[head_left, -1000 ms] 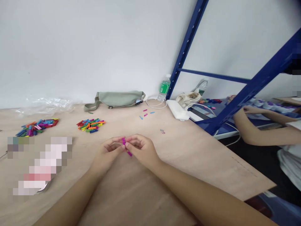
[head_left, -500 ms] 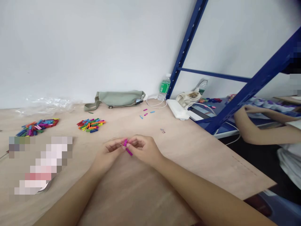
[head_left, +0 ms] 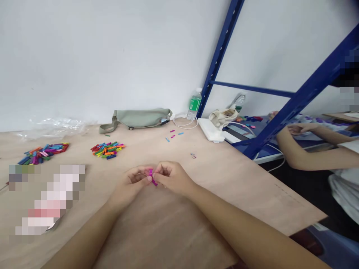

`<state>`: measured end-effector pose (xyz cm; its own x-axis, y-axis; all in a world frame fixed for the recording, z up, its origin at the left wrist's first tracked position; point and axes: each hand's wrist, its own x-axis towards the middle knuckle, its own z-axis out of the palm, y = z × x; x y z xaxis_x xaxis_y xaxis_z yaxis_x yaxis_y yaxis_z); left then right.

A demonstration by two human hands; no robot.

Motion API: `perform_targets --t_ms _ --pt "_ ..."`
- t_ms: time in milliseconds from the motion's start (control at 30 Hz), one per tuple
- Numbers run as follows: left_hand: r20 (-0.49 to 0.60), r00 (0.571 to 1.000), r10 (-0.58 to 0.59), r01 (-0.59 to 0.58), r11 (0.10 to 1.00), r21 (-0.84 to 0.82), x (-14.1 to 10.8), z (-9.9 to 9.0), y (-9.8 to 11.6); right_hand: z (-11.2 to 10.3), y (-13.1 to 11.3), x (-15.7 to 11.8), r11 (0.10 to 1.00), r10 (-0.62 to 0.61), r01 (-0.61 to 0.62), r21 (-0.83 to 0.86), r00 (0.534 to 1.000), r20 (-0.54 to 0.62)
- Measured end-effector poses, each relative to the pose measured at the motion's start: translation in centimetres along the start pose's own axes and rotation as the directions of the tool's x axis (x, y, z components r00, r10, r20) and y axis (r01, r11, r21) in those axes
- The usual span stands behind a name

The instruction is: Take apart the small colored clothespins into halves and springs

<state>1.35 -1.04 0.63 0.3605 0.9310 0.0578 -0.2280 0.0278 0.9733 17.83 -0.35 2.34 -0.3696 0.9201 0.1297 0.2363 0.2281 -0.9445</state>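
Your left hand [head_left: 131, 184] and right hand [head_left: 174, 180] meet over the desk [head_left: 157, 228], the fingers of both pinching a magenta clip [head_left: 154, 182] between them. Past your hands, a pile of coloured clips [head_left: 107, 150] lies to the left, with a larger pile [head_left: 45, 153] farther left; four loose clips [head_left: 173, 136] lie near the grey-green pouch [head_left: 144, 118], to its right.

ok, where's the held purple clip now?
Head view, below and left of centre: the purple clip is pinched between the left hand and right hand, right of the nearest clip pile.
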Motion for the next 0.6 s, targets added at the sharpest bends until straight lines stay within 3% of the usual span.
perform_targets --t_ms 167,300,600 --pt "-0.015 1.0 -0.01 0.01 1.0 0.0 0.1 0.07 0.05 0.18 0.58 0.24 0.996 0.038 -0.04 0.077 0.999 0.022" --pt "-0.041 0.998 -0.038 0.038 0.999 -0.016 0.08 -0.07 -0.1 0.08 0.37 0.18 0.998 -0.001 -0.001 0.06 1.0 0.031" --pt "-0.004 0.99 -0.142 0.138 0.965 -0.222 0.06 -0.07 -0.27 0.09 -0.01 -0.2 0.995 -0.09 0.09 -0.039 0.996 0.002"
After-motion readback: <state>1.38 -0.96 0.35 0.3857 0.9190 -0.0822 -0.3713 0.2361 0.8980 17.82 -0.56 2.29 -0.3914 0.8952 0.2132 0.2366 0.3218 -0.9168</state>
